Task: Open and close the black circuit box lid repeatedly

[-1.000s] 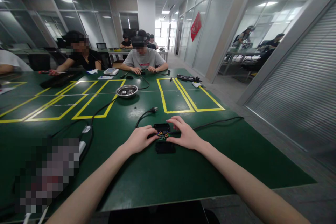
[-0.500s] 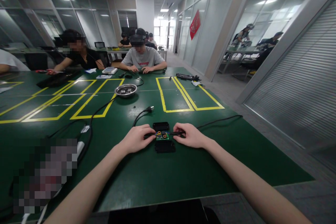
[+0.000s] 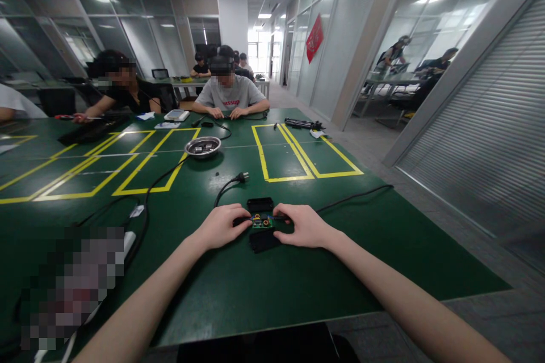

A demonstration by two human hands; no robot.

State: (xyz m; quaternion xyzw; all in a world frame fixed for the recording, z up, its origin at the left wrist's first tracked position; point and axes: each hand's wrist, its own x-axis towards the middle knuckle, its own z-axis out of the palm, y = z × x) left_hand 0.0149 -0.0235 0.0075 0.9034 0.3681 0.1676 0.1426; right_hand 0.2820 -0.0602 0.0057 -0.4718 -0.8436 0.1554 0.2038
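A small green circuit board (image 3: 262, 220) with round parts lies on the green table (image 3: 272, 283) between my hands. My left hand (image 3: 221, 227) has its fingers curled, pinching the board's left end where a black cable (image 3: 225, 188) joins. My right hand (image 3: 304, 226) is closed on the board's right end, where another black cable (image 3: 353, 197) runs off to the right. One black cover half (image 3: 260, 203) lies just beyond the board. The other black cover half (image 3: 264, 240) lies just in front of it, tilted.
A metal bowl (image 3: 203, 147) with small parts stands further back, beside yellow tape rectangles (image 3: 298, 153). A plug (image 3: 243, 177) ends the left cable. More cables and a white power strip (image 3: 128, 238) lie at my left. Several people sit at the far side.
My right hand drew back from above the board to its right end and closed there. The near cover half has turned slightly askew. My left hand stayed put.
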